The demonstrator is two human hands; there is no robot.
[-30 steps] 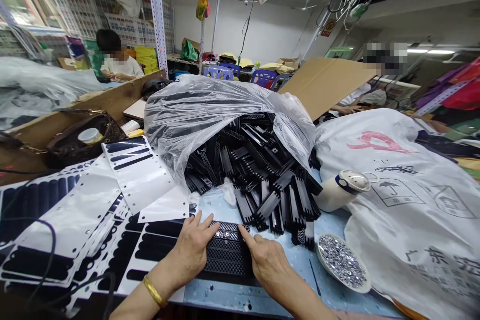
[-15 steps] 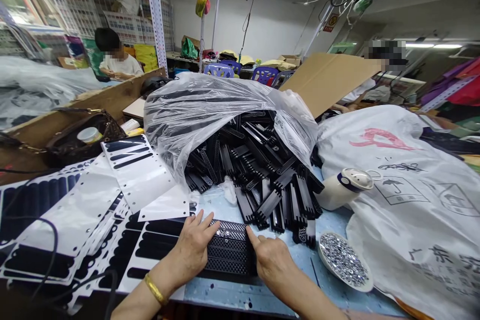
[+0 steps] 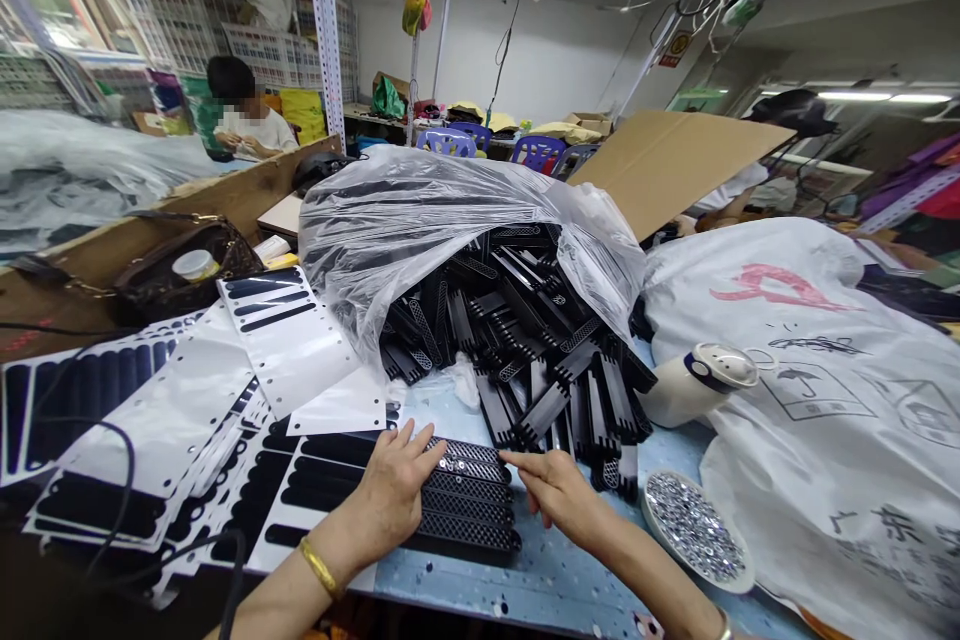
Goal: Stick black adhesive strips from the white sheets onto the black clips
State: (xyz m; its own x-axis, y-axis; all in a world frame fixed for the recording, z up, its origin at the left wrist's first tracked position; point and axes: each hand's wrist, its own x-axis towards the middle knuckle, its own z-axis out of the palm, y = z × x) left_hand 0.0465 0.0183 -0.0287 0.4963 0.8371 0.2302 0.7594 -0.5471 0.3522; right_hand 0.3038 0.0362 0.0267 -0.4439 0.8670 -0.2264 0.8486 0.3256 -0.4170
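1. The left hand (image 3: 394, 485) lies open, fingers spread, over the left part of a row of black textured strips (image 3: 471, 498) on the blue table (image 3: 555, 575).
2. The right hand (image 3: 562, 495) points its index finger at the top strip's right end; whether it grips anything, I cannot tell.
3. Small shiny pieces (image 3: 451, 465) (silvery ones) sit on the strips.
4. Right of them is a dish (image 3: 744, 580) of silvery pieces; behind, a plastic bag (image 3: 420, 195) spills black parts (image 3: 536, 350).

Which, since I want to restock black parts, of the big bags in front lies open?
The clear plastic bag in the middle: black parts spill from its mouth onto the table. The white sack at right, marked in red, shows no contents.
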